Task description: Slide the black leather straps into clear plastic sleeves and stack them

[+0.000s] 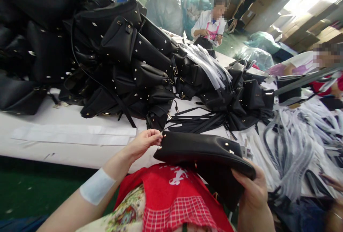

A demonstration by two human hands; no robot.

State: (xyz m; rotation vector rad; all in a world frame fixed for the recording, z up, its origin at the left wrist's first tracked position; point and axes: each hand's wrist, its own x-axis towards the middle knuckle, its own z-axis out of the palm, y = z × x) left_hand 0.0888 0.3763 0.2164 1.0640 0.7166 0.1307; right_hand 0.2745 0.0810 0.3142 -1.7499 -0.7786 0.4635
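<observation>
A black handbag [198,147] lies sideways in front of my body, its long narrow side facing up, with small gold studs near both ends. My right hand [253,183] grips its right end, thumb on the near face and fingers behind. At the left end, my left hand [148,139] has thumb and fingers pinched together, touching the corner beside a gold stud [164,135]. Whether a small piece sits between those fingertips is hidden. The bag's lower part hangs down over my red apron [171,185].
Many black bags [118,39] are heaped across the white table [66,117]. Black straps [198,121] lie behind the held bag, and white paper strips [75,134] at left. Wrapped straps [284,146] pile up at right. One person [211,24] works across the table, another [297,62] at right.
</observation>
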